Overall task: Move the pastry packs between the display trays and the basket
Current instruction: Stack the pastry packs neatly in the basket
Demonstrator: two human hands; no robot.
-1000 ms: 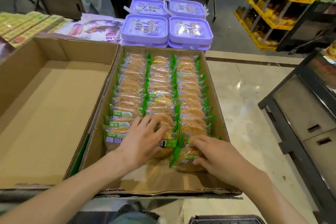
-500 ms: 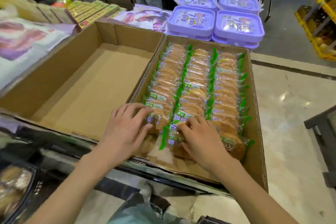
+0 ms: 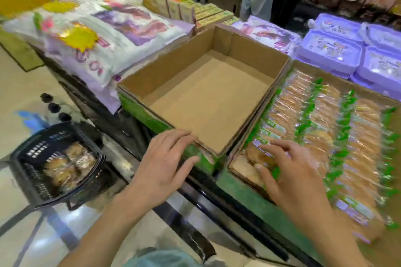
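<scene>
Pastry packs: three rows fill the right-hand cardboard tray; a few more lie in the black basket on the floor at lower left.
Change: half a second ago both hands lay on the packs at the tray's near end; now the left hand has come off them and sits over the near corner of the empty tray. The basket was barely in view before and now shows fully.
Axis: the rows run lengthwise from the near edge toward the far wall, slanting up and left in this view; each pack lies crosswise, overlapping the next.
Look: clear wrappers over golden-brown round pastries, with green sealed edges forming stripes between rows; much is blurred.
Left hand: fingers spread and relaxed, holding nothing.
Right hand: fingers spread flat over the nearest packs of the left row, thumb beside a pastry; no grasp visible.
</scene>
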